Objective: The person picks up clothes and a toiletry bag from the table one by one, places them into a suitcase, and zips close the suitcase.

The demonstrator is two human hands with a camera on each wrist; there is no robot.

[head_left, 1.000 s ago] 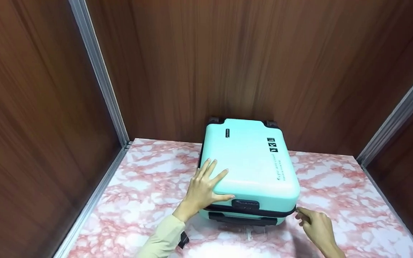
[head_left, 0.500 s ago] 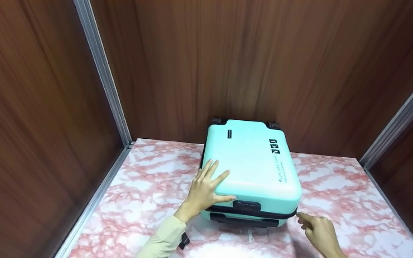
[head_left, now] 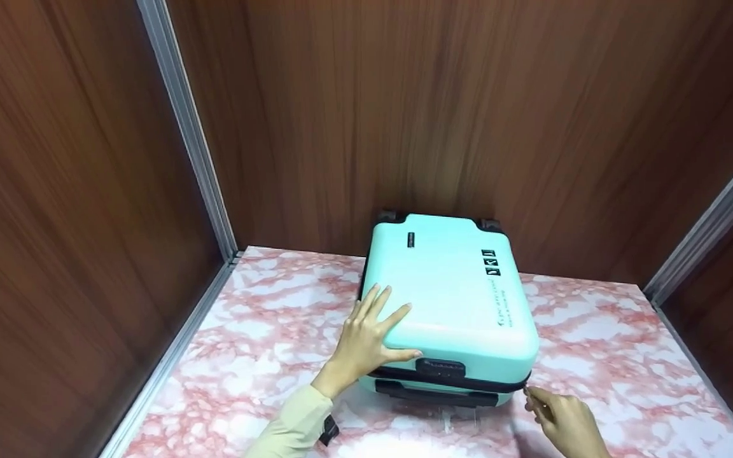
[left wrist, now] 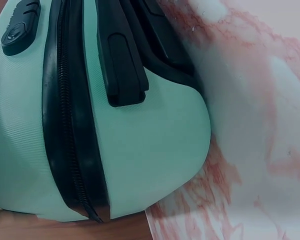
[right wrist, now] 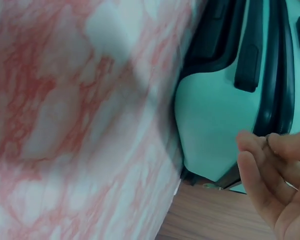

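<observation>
A mint-green hard-shell suitcase (head_left: 449,299) lies flat on the table, its front end toward me. A black zipper (left wrist: 65,100) runs round its side, between the combination lock (head_left: 440,368) and the black carry handle (head_left: 436,393). My left hand (head_left: 360,340) rests with spread fingers on the lid's front left corner, the thumb reaching along the front face toward the lock. At the front right corner my right hand (head_left: 560,413) pinches the zipper pull between thumb and index finger, right at the zipper; the fingertips mostly hide it. The other right fingers are curled.
The tabletop (head_left: 265,356) has a pink and white marbled pattern. Brown wood-grain panels (head_left: 354,114) stand behind and on both sides, with metal rails (head_left: 182,121) at the corners. Black wheels (head_left: 389,217) at the suitcase's far end sit close to the back panel.
My right hand has moved a little toward me and round the suitcase's front right corner, still pinching. My left hand stays on the lid. The whole head view has shifted slightly.
</observation>
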